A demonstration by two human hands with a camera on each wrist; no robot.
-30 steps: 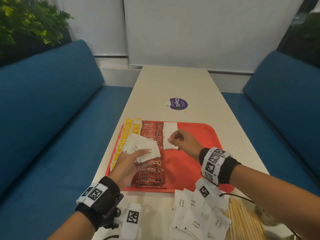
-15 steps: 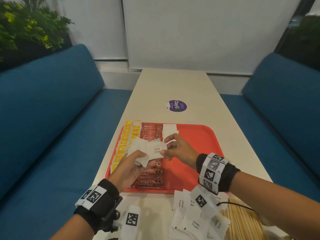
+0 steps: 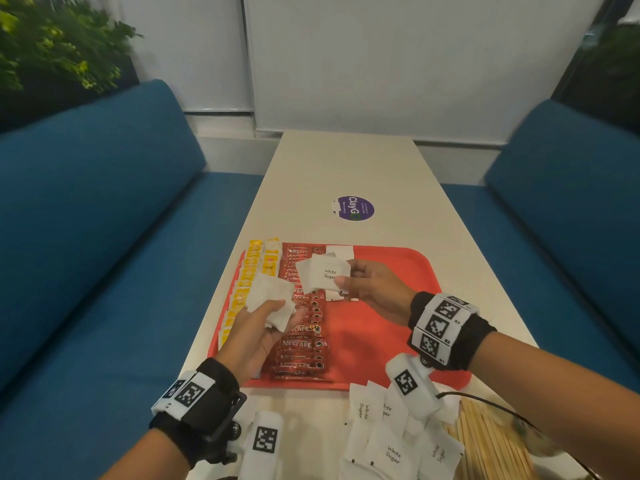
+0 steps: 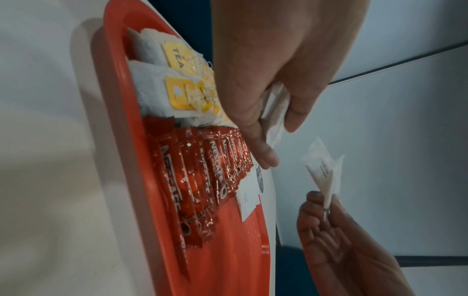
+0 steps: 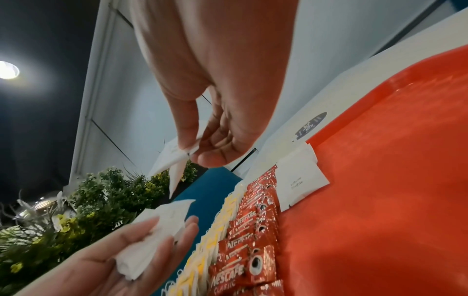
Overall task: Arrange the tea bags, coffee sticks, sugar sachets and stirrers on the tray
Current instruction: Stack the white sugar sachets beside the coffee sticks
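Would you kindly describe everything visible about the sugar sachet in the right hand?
The sugar sachet is a flat white paper packet printed "White Sugar" in dark script. The right hand pinches its edge between thumb and fingertips, holding it in the air above the red tray; more than one sachet may be pinched together.

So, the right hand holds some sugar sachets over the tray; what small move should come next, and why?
Probably the right hand should lower its white sugar sachets onto the red tray, just below the sachets already laid beside the Nescafe coffee sticks, continuing that column. The left hand holds more sachets.
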